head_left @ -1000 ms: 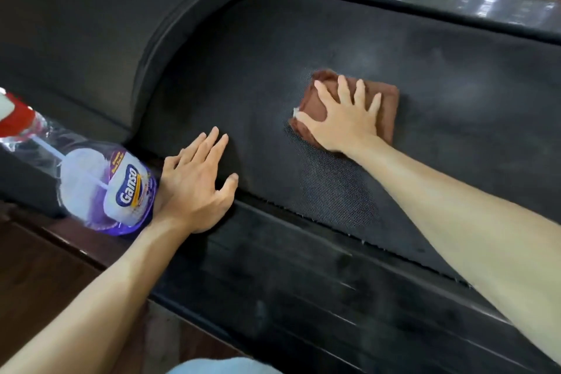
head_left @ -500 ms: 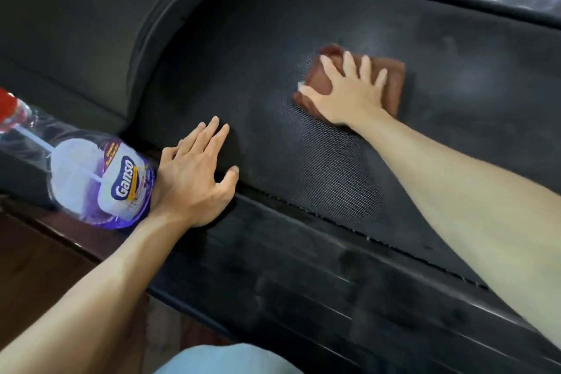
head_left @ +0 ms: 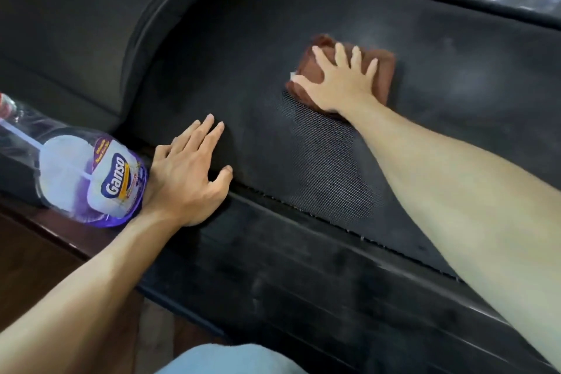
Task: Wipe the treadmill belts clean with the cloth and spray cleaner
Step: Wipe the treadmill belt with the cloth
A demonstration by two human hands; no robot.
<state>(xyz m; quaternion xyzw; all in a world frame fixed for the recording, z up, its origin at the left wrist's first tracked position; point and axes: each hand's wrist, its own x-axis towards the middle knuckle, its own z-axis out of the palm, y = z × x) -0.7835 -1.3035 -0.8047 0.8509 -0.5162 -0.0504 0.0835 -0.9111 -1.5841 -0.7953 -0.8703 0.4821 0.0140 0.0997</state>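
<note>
Right hand: my right hand (head_left: 340, 82) lies flat on the cloth (head_left: 385, 70), fingers straight and spread, pressing it onto the belt; nothing is gripped.
Left hand: my left hand (head_left: 188, 173) rests palm down at the near left edge of the belt, fingers straight, thumb out to the right; it holds nothing.
Cloth: brown, folded, on the far middle of the belt, mostly under my right palm; its right and far edges show past my fingers.
Belt: the treadmill belt (head_left: 303, 161) is black with a fine dotted texture; a paler hazy patch lies to the right of the cloth.
Spray bottle: the spray bottle (head_left: 91, 179) lies on its side at the near left, clear with purple liquid and a white label, its base touching the back of my left hand.
Side rail: the dark side rail (head_left: 303, 282) runs along the near edge of the belt, under both forearms.
Cover: a curved black cover (head_left: 91, 24) rises at the far left, bordering the belt.
Obstruction: my right forearm crosses the near right part of the belt.
</note>
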